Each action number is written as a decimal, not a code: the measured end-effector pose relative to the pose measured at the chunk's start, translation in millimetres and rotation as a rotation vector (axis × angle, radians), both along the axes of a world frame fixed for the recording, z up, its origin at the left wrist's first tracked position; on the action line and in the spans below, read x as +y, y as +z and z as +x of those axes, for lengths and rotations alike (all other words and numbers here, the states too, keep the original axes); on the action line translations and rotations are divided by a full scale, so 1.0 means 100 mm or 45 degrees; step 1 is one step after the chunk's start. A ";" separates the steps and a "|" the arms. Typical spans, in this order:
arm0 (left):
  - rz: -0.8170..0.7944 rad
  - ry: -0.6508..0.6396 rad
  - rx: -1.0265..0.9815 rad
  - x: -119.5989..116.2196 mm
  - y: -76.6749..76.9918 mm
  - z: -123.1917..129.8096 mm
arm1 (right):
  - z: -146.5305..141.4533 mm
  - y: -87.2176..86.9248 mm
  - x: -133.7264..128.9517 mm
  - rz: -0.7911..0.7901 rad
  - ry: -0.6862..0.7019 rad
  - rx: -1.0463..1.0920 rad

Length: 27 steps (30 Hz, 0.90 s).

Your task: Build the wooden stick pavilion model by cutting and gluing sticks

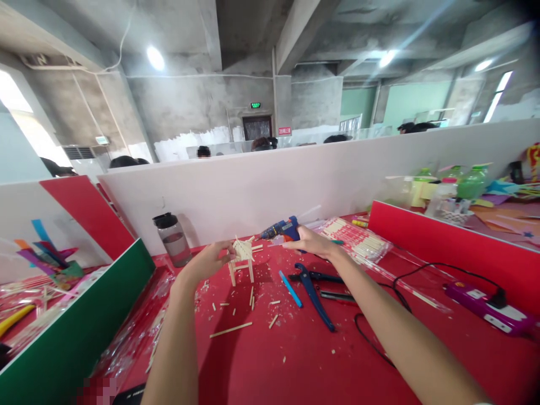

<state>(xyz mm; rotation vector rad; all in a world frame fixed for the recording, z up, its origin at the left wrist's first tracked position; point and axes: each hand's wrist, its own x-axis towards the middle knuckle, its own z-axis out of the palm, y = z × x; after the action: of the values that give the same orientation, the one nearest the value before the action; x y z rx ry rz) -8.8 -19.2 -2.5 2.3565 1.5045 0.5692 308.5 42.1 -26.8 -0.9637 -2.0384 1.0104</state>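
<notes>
Bare forearms (183, 332) foremost; left hand (212, 256) pinching pale wooden-stick legged model (243, 251), right hand (313, 242) gripping blue glue gun (287, 228); seemingly gluing, next needing steady aim.

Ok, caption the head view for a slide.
Left hand on a small stick structure, right hand holding a blue glue gun, at a red table.

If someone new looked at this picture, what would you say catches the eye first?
Probably the bright red tabletop across the lower middle, strewn with pale wooden bits. Near its centre, the left hand holds a small stick model, while to the model's right the right hand holds a blue glue gun. A green divider stands out at the left.
</notes>
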 end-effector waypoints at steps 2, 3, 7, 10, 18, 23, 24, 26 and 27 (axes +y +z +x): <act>0.003 0.004 0.010 0.00 0.01 0.01 | 0.10 -0.03 0.04 -0.060 -0.068 -0.040; 0.004 0.008 0.012 -0.01 0.02 0.01 | 0.14 -0.06 0.07 -0.109 -0.072 -0.051; -0.023 0.021 0.002 -0.01 0.02 0.02 | 0.27 -0.27 0.22 -0.234 -0.009 -0.093; -0.041 0.025 0.002 -0.01 0.01 -0.01 | 0.29 -0.46 0.34 -0.200 -0.182 -0.285; -0.023 0.034 0.046 -0.01 0.01 -0.03 | 0.13 -0.79 0.54 0.009 -0.323 -0.583; -0.001 0.026 0.051 -0.02 0.02 -0.01 | 0.05 -0.92 0.49 0.134 -0.429 -0.819; -0.002 0.027 0.048 -0.02 0.02 -0.01 | 0.05 -0.93 0.48 0.159 -0.461 -0.857; -0.008 0.027 0.041 -0.01 0.01 -0.02 | 0.04 -0.92 0.44 0.203 -0.523 -0.917; -0.012 0.029 0.036 0.00 0.00 -0.03 | 0.05 -0.91 0.43 0.222 -0.547 -0.941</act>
<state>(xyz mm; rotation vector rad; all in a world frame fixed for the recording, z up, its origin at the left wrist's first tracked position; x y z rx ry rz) -11.7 -19.5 -2.3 2.3524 1.5447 0.5351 313.3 85.1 -117.9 -1.7610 -2.2646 0.2433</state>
